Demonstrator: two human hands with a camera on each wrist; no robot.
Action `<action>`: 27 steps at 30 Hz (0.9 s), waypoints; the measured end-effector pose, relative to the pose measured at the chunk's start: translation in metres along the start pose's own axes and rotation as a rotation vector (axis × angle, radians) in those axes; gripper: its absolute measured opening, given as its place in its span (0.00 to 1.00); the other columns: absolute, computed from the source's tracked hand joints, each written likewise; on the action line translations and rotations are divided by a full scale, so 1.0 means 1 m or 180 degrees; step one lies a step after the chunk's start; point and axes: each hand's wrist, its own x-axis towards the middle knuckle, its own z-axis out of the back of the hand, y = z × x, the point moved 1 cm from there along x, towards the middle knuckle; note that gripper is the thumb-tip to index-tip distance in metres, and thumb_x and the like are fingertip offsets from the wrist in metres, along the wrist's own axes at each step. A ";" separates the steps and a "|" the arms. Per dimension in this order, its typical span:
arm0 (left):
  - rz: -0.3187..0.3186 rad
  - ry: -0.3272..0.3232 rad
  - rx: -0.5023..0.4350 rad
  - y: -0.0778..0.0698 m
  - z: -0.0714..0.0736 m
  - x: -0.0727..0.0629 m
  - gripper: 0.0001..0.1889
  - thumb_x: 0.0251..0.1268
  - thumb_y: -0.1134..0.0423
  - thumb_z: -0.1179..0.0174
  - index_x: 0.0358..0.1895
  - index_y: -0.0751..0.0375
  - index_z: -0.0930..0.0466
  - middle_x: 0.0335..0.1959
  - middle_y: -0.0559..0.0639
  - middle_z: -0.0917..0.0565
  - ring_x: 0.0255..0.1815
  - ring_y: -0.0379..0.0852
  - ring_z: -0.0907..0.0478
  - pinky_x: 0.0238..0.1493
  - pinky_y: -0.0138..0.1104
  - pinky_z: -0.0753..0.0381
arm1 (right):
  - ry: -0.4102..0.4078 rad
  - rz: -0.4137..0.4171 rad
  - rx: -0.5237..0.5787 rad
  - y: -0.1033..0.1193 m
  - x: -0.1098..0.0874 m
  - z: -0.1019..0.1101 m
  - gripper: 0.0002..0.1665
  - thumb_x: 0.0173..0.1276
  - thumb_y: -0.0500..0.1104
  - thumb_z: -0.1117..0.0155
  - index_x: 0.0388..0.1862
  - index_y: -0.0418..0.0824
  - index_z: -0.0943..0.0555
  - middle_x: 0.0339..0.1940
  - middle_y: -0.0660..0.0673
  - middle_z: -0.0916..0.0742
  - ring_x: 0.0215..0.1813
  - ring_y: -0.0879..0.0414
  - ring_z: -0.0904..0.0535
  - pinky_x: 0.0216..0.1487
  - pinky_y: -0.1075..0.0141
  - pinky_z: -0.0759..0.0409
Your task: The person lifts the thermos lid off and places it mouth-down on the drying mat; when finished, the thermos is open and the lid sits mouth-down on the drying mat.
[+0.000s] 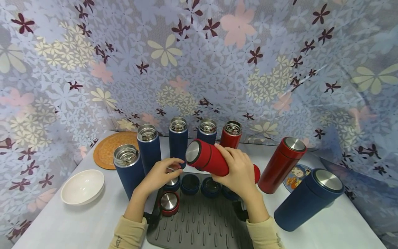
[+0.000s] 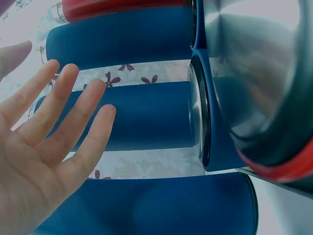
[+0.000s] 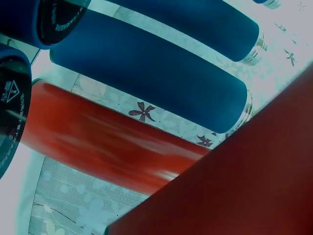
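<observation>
My right hand (image 1: 237, 169) grips a red thermos flask (image 1: 212, 159) round its body. The flask is tilted, its steel-topped lid toward the left and its base showing past the right side of the hand. Fingers spread and empty, my left hand (image 1: 161, 174) hovers left of that lid, close to the upright lidless blue flasks (image 1: 178, 143). The left wrist view shows the same hand (image 2: 54, 142) in front of blue flask bodies (image 2: 146, 115). A lidless red flask (image 1: 231, 135) stands behind the right hand, partly hidden by it.
Several blue lids (image 1: 190, 184) and a red lid (image 1: 169, 203) lie on a grey ridged tray (image 1: 199, 221). A capped red flask (image 1: 281, 166) and capped blue flask (image 1: 308, 200) stand at right, by a patterned plate (image 1: 292, 180). At left are a white bowl (image 1: 83, 186) and round brown board (image 1: 113, 150).
</observation>
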 end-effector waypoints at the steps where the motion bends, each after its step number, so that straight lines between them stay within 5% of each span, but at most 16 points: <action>1: -0.0006 -0.0029 0.0007 -0.001 0.000 0.000 0.16 0.66 0.62 0.45 0.55 0.61 0.25 0.47 0.54 0.20 0.48 0.49 0.22 0.47 0.38 0.22 | 0.0115 0.0061 -0.0095 0.001 -0.001 -0.001 0.50 0.34 0.51 0.23 0.62 0.50 0.29 0.42 0.42 0.18 0.42 0.47 0.22 0.41 0.52 0.23; 9: -0.0095 -0.0449 -0.0332 -0.010 -0.002 0.002 0.20 0.74 0.57 0.58 0.63 0.60 0.32 0.54 0.56 0.24 0.51 0.51 0.24 0.49 0.45 0.23 | 0.0758 0.0222 -0.0430 0.006 -0.002 -0.006 0.53 0.35 0.53 0.23 0.65 0.57 0.32 0.41 0.44 0.19 0.40 0.49 0.23 0.38 0.54 0.21; 16: -0.0479 -0.0220 -0.0474 -0.019 -0.008 -0.001 0.24 0.72 0.56 0.56 0.70 0.52 0.42 0.63 0.57 0.34 0.50 0.53 0.25 0.45 0.44 0.22 | 0.0843 0.0347 -0.0493 0.011 -0.003 -0.011 0.53 0.33 0.54 0.22 0.65 0.57 0.31 0.39 0.45 0.18 0.38 0.50 0.23 0.36 0.55 0.20; 21: -0.0373 -0.0253 -0.0279 -0.023 -0.014 -0.001 0.24 0.71 0.54 0.54 0.68 0.51 0.39 0.59 0.55 0.31 0.49 0.49 0.28 0.44 0.40 0.24 | 0.0906 0.0430 -0.0544 0.014 -0.004 -0.015 0.53 0.33 0.55 0.22 0.64 0.57 0.31 0.37 0.45 0.17 0.38 0.50 0.22 0.37 0.57 0.21; 27: -0.0235 -0.0553 -0.0008 -0.027 -0.022 -0.001 0.18 0.71 0.56 0.58 0.58 0.59 0.34 0.54 0.55 0.29 0.46 0.49 0.27 0.44 0.42 0.25 | 0.0905 0.0449 -0.0583 0.018 -0.004 -0.019 0.54 0.31 0.54 0.21 0.64 0.57 0.31 0.38 0.44 0.18 0.39 0.49 0.23 0.38 0.57 0.21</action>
